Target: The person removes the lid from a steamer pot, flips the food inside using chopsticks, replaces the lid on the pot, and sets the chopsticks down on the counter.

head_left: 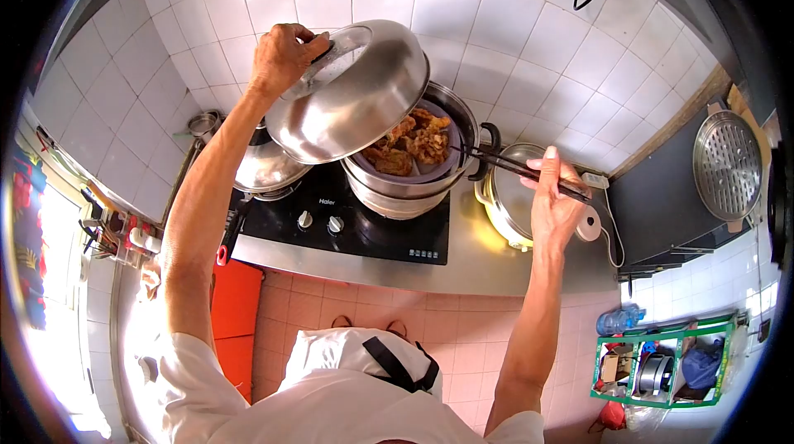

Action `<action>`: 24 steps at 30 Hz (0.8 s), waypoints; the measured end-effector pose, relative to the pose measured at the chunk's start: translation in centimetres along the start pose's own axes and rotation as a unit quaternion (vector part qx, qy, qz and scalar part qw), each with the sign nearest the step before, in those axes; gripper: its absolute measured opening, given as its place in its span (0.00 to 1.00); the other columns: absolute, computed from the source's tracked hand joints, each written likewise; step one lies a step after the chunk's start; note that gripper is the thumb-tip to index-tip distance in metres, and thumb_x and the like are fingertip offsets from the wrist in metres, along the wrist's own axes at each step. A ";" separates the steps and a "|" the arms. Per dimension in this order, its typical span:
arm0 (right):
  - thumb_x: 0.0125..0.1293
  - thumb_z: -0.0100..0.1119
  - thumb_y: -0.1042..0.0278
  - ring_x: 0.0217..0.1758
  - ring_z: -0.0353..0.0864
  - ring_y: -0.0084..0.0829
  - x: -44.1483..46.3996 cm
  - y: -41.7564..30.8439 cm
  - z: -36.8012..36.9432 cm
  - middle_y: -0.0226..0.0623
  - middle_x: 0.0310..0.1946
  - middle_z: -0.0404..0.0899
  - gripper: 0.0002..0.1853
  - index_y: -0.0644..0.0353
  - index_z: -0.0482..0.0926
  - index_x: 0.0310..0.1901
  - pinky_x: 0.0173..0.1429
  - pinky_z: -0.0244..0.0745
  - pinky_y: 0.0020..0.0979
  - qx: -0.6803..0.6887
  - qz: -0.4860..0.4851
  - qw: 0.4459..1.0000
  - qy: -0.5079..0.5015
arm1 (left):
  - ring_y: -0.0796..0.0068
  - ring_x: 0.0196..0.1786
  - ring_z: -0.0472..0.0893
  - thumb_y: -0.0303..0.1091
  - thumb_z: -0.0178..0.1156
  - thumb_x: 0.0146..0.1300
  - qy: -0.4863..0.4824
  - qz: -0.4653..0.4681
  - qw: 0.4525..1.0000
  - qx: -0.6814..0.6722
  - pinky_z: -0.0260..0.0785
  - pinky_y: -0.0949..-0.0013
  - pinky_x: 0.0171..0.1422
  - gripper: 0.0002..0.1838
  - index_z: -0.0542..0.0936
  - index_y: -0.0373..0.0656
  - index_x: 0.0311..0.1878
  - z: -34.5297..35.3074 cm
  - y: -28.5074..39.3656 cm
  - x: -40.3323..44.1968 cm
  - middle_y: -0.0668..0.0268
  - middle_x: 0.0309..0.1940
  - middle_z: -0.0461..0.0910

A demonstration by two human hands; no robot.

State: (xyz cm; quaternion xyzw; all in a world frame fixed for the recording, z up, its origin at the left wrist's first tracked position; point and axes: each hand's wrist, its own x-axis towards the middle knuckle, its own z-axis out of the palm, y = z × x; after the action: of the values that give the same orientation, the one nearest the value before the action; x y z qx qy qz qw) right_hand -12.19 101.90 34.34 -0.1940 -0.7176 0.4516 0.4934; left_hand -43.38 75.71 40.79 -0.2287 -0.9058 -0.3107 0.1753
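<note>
My left hand (pixel 287 57) is closed on the knob of a large steel lid (pixel 364 100), which it holds tilted above the left part of a steel steamer pot (pixel 397 197). Inside the pot, browned fried pieces of food (pixel 422 139) lie in a pale bowl (pixel 420 175). On the right, my right hand (pixel 554 196) grips dark chopsticks (pixel 517 167). Their tips point left, at the right edge of the food; whether they touch it I cannot tell.
The pot stands on a black gas stove (pixel 318 233). Left of it is a lidded pan (pixel 266 164); right of it, a lidded yellow pot (pixel 506 196). A perforated steel tray (pixel 727 164) stands at the far right. A green-framed rack (pixel 674 361) sits lower right.
</note>
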 end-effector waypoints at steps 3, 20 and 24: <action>0.74 0.58 0.62 0.26 0.83 0.26 -0.4 1.0 0.5 0.40 0.24 0.82 0.19 0.71 0.83 0.30 0.31 0.87 0.29 0.023 0.026 0.999 -0.036 | 0.59 0.38 0.88 0.55 0.64 0.60 -0.010 -0.009 1.000 -0.017 0.79 0.60 0.50 0.24 0.89 0.41 0.42 0.0 0.2 -0.2 0.54 0.32 0.88; 0.74 0.60 0.59 0.31 0.87 0.33 -0.9 3.8 3.1 0.46 0.32 0.86 0.20 0.73 0.84 0.38 0.37 0.89 0.30 0.148 0.042 0.988 -0.011 | 0.58 0.37 0.88 0.54 0.64 0.60 -0.029 0.000 0.999 -0.014 0.79 0.60 0.50 0.24 0.89 0.40 0.43 0.3 1.3 -0.8 0.53 0.32 0.88; 0.74 0.60 0.61 0.32 0.87 0.32 -0.6 2.4 2.9 0.46 0.32 0.86 0.18 0.73 0.84 0.38 0.37 0.89 0.31 0.103 0.014 0.994 -0.037 | 0.58 0.37 0.88 0.55 0.64 0.59 -0.009 0.001 1.000 -0.013 0.79 0.60 0.50 0.24 0.89 0.41 0.43 0.2 1.0 -0.9 0.53 0.32 0.88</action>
State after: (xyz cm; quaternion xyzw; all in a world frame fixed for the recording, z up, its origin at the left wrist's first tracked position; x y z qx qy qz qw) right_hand -14.89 101.41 31.68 -0.1355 -0.6823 0.5363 0.4780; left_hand -42.17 76.30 40.71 -0.2350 -0.9027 -0.3205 0.1646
